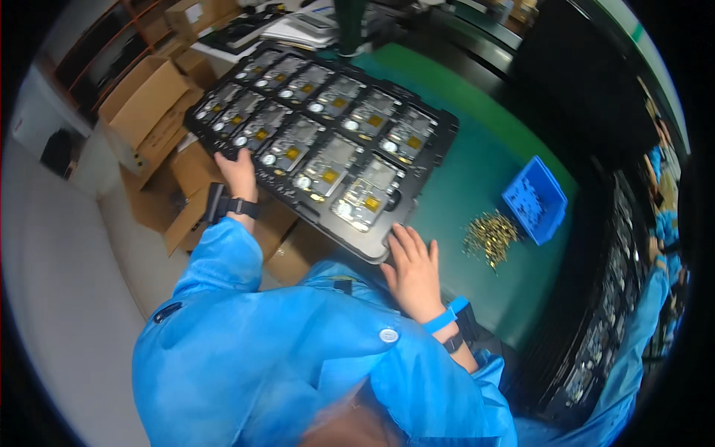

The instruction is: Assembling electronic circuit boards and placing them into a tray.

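A black tray (pixel 365 242) with two rows of moulded pockets extends past the left edge of the green-topped table. Each pocket carries a circuit board (pixel 369 201) with silvery parts, a gold square and a round pale disc. My left hand (pixel 237 175) grips the tray's near left edge, thumb on top and the other fingers hidden beneath. At the near right corner, my right hand (pixel 415 272) touches the rim with its fingers stretched out. A blue strap circles my right wrist.
On the green tabletop (pixel 454 194), a heap of small gold-coloured pieces (pixel 491 237) lies beside a blue bin (pixel 551 197) holding small blue pieces. Stacked black trays (pixel 588 350) stand at the right, near another person's blue sleeve (pixel 642 335). Open cardboard boxes (pixel 145 112) are at the left.
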A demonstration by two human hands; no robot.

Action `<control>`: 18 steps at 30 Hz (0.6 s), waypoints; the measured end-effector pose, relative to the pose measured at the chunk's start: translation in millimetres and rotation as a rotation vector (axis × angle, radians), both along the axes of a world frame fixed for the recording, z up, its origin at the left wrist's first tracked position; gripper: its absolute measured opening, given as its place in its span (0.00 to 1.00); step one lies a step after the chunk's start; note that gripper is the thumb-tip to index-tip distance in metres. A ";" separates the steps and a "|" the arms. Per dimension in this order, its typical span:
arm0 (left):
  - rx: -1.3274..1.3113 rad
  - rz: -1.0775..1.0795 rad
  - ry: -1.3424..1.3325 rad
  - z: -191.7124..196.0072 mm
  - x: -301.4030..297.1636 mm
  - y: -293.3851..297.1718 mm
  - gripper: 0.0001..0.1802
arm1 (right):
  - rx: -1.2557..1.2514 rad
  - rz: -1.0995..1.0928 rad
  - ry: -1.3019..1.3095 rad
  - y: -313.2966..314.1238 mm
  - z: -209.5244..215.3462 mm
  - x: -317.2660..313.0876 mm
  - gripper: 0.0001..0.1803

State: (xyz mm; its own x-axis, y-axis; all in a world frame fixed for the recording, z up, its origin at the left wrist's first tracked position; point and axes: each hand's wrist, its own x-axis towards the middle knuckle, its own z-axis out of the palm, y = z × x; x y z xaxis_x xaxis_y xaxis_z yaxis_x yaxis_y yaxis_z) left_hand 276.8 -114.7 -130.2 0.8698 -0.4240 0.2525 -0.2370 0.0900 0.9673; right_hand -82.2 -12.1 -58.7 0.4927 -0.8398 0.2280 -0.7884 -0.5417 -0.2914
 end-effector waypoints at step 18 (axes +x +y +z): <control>-0.958 -1.196 -0.139 286.2 -148.9 92.1 0.39 | -0.108 -0.014 -0.656 66.4 97.3 -58.9 0.17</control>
